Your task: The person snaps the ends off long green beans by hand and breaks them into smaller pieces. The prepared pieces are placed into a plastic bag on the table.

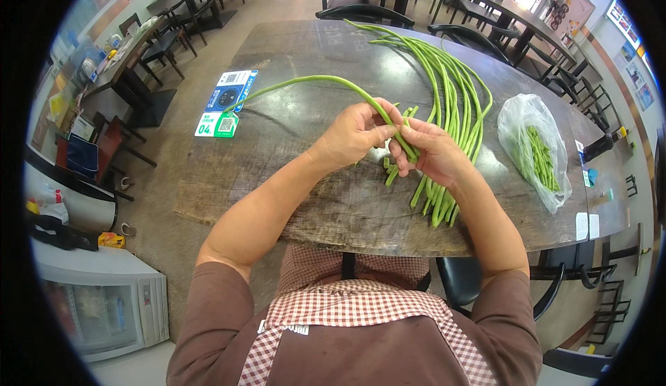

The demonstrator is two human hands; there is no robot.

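Observation:
One long green yardlong bean (312,78) arches from my hands to the left, its thin tip over the stickers. My left hand (359,128) pinches it near the thick end. My right hand (429,146) grips that end together with short bean lengths, partly hidden by the fingers. Several cut bean pieces (390,172) lie on the wooden table (291,198) below and behind my hands. To the right, a bundle of whole yardlong beans (451,99) stretches from the far edge towards me, passing partly under my right hand and wrist.
A clear plastic bag (520,110) with green bean pieces (543,162) lies on the table's right side. Stickers with printed codes (226,102) are on the left edge. Black chairs (364,11) stand behind the table, and another chair (460,282) is close at my right.

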